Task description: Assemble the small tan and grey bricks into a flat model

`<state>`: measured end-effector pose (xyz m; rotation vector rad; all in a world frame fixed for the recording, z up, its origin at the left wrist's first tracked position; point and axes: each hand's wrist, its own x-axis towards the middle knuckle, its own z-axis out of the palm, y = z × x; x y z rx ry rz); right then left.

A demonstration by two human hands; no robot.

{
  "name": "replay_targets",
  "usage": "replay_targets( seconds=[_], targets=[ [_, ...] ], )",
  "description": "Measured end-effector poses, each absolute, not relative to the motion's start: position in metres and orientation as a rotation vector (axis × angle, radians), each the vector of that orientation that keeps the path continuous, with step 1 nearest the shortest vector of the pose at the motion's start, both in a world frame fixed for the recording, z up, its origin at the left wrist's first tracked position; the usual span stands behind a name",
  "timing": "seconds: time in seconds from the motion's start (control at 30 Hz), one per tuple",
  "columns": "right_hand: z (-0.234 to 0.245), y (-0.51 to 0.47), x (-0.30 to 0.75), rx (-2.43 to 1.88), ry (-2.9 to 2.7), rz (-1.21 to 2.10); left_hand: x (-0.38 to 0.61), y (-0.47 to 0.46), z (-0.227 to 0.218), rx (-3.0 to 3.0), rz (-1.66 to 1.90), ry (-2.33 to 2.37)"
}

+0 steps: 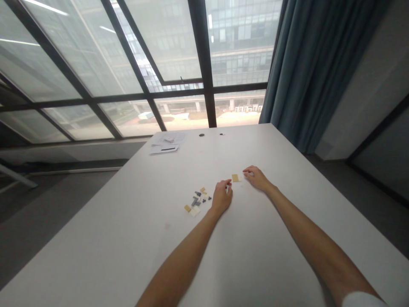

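Bare arms [185, 260] are stretched across a table [111, 238].
Left hand [223, 194] and right hand [254, 177] are held apart, any grip unclear; a yellow square [235, 177] is laid between, small pieces [194, 200] leftward.

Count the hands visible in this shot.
2: the left hand, between the pile of small pieces and the tan square, and the right hand, on the square's other side. Neither is hidden.

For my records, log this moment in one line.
left hand: near tan building plate; right hand: right of plate; building pieces: on white table, beside left hand
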<state>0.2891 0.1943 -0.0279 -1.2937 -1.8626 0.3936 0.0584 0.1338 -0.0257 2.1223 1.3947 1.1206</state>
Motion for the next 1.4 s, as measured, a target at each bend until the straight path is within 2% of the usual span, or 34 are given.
replay_targets(
  seconds=[0.1, 0.23, 0.4, 0.77, 1.4],
  targets=[
    [-0.018, 0.189, 0.288, -1.264, -1.863, 0.387, 0.059, 0.128, -0.020, 2.185, 1.104, 1.369],
    [-0.009, 0.163, 0.278, -1.255, -1.917, 0.370, 0.060, 0.115, -0.015, 2.280, 0.897, 1.378],
    [-0.021, 0.113, 0.258, -1.371, -1.898, 0.326, 0.061, 0.104, -0.016, 2.412, 0.711, 1.392],
    [-0.039, 0.087, 0.249, -1.395, -1.973, 0.171, 0.062, 0.105, -0.015, 2.406, 0.648, 1.416],
    [-0.038, 0.084, 0.253, -1.344, -1.983, 0.230, 0.059, 0.109, -0.013, 2.367, 0.568, 1.392]
  ],
)
